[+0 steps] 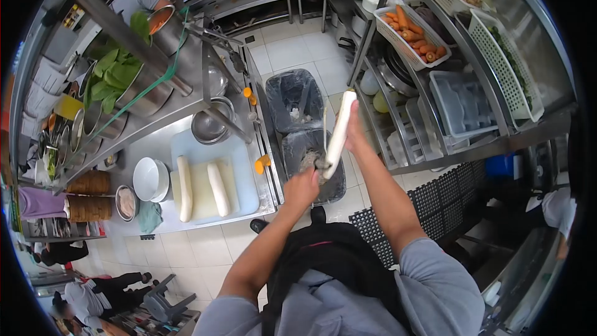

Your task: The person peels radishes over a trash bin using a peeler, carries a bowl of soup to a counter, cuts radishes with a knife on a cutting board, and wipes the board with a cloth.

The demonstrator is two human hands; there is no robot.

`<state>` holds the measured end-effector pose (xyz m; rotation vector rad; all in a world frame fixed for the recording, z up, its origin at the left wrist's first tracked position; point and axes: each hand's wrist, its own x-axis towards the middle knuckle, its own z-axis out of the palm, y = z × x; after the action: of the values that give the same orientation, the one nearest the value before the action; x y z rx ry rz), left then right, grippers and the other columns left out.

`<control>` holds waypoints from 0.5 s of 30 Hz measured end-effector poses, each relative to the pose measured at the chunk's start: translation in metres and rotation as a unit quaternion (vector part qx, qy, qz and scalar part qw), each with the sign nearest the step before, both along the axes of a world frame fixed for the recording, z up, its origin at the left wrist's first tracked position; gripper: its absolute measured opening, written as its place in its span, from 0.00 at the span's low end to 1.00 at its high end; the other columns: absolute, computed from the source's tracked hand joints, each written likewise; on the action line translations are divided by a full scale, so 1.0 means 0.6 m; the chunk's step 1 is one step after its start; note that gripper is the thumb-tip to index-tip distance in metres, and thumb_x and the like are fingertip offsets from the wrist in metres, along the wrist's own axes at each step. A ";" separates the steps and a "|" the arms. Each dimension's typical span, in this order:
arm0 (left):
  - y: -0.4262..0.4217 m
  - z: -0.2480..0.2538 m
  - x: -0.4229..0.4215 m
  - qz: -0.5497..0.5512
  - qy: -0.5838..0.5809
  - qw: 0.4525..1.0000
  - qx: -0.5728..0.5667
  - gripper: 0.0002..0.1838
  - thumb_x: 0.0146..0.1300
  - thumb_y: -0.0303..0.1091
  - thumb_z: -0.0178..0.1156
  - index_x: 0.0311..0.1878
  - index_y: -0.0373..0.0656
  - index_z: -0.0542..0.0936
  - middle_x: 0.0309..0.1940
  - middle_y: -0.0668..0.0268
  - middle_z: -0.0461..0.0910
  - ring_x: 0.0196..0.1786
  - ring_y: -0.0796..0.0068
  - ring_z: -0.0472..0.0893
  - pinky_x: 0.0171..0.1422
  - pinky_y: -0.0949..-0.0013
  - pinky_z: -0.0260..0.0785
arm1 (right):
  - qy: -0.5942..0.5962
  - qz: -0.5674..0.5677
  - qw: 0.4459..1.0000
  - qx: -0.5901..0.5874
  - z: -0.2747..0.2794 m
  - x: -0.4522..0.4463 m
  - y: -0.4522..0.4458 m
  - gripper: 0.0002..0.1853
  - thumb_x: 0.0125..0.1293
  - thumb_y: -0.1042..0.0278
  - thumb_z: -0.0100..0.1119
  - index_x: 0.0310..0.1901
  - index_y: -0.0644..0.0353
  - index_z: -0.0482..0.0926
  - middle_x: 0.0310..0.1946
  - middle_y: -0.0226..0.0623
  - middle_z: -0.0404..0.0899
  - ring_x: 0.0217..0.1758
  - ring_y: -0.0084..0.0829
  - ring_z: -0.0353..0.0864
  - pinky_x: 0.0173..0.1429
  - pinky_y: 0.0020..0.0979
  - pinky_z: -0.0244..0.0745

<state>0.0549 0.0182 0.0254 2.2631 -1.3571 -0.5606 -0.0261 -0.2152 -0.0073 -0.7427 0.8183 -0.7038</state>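
My right hand [354, 129] is closed around a long white daikon radish [339, 140], holding it slanted over the bins. My left hand [303, 188] is closed on a peeler [322, 165], its blurred head against the radish's lower end. A thin strip of peel [326, 126] stands beside the radish. Below is a bin [339, 196] lined with dark plastic, with peelings in it; a second lined bin [292, 81] stands behind. Two more white radishes, one on the left [185, 186] and one on the right [217, 188], lie on a pale cutting board [247, 180].
White bowls [149, 177], a metal bowl [211, 126] and a green cloth [149, 216] sit on the left counter. A shelf post [367, 37] and a basket of carrots [410, 34] are at right. Co-workers stand at upper left [134, 0], lower left [87, 298] and far right [556, 211].
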 end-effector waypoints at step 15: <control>-0.199 0.139 0.083 0.045 -0.025 0.997 -0.062 0.17 0.74 0.46 0.52 0.43 0.44 0.82 0.35 0.46 0.85 0.42 0.37 0.84 0.46 0.39 0.76 | 0.069 0.030 0.997 0.018 0.013 0.020 0.050 0.41 0.69 0.18 0.38 0.45 0.56 0.76 0.26 0.33 0.74 0.26 0.30 0.78 0.31 0.35 0.78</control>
<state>0.1049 -0.1010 0.1085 2.2380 -1.2709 -0.3806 -0.0138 -0.1855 0.0008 -0.7874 0.9278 -0.5872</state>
